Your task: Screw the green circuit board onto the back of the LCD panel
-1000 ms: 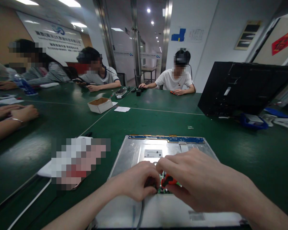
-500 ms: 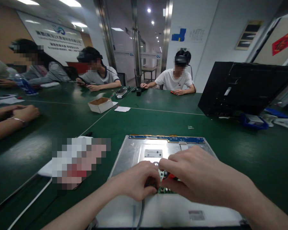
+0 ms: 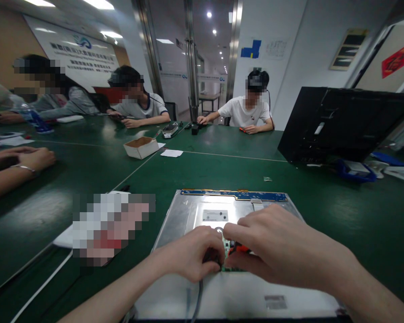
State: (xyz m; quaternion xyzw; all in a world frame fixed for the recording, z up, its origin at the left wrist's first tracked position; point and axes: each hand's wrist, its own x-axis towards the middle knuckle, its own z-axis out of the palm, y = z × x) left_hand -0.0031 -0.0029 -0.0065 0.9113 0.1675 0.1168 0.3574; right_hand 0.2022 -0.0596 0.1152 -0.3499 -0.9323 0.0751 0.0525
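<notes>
A flat display panel (image 3: 175, 296) lies metal back up in front of me, with a blue circuit strip (image 3: 215, 193) along its far edge. Over its middle sits a small green circuit board (image 3: 226, 246), mostly covered by my hands. My left hand (image 3: 197, 253) rests at the board's left side, fingers curled round the end of a grey cable (image 3: 198, 296); the gripped end is hidden. My right hand (image 3: 276, 251) pinches an orange-and-black tool (image 3: 239, 248) over the board. Its tip and most of its handle are out of sight behind the fingers.
A white box (image 3: 141, 148) and a paper slip (image 3: 171, 153) lie further off on the green table (image 3: 222, 172). A black monitor (image 3: 343, 125) leans at the right. Left are a blurred-out object (image 3: 107, 229) and a co-worker's hands (image 3: 37, 159). Other people sit across the table.
My right hand has shifted slightly right and its fingers have closed further over the orange-and-black tool, so less of it shows. My left hand and the panel stay put.
</notes>
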